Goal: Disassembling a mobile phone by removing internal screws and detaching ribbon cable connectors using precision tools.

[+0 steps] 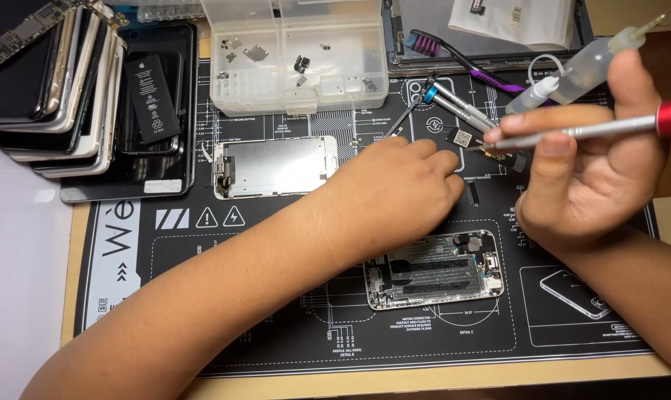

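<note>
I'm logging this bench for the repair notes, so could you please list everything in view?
Work mat: one, black with white line drawings, covering the table.
Opened phone body: one, silver, on the mat near the front.
Metal shield plate: one, silver, on the mat left of centre.
Parts box: one, clear plastic, at the back.
Stack of phones: several, dark and pale, back left.
Battery: one, black, lying on that stack.
Brush: one, purple bristles, at the back.
Squeeze bottle: one, clear, back right.
Screwdriver: one, silver with red cap, held in right hand.
Left hand: fingers down on the mat.
Right hand: raised, gripping the screwdriver.
</note>
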